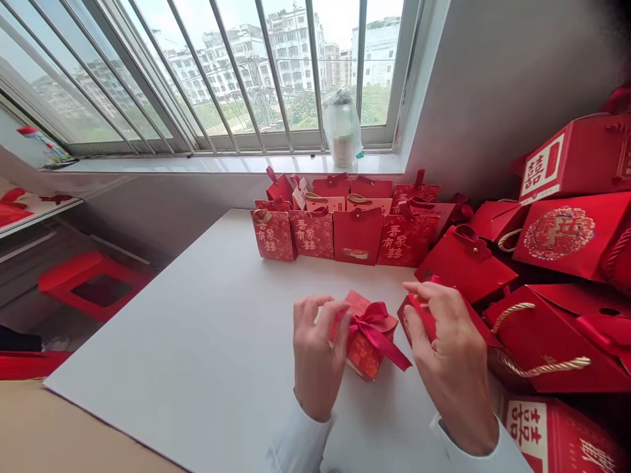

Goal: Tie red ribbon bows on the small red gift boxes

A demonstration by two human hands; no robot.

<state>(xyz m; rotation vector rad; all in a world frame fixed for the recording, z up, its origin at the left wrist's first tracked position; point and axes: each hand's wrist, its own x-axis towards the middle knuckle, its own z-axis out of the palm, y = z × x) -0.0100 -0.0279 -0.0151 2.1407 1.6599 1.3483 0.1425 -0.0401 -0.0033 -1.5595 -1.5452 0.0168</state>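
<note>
A small red box with a gold floral pattern sits on the white table. On its top is a crimson ribbon bow, one tail hanging over the right side. My left hand is at the box's left side, thumb and forefinger closed together at the bow's left loop. To the right of the box is my right hand, fingers bent and apart, thumb separate from the fingertips. It is over another red box beside the pile, and whether it touches that box is hard to tell.
Rows of red gift bags stand at the back of the white table. Larger red boxes with rope handles are piled on the right. A wrapped jar is on the windowsill; a red stool stands at left.
</note>
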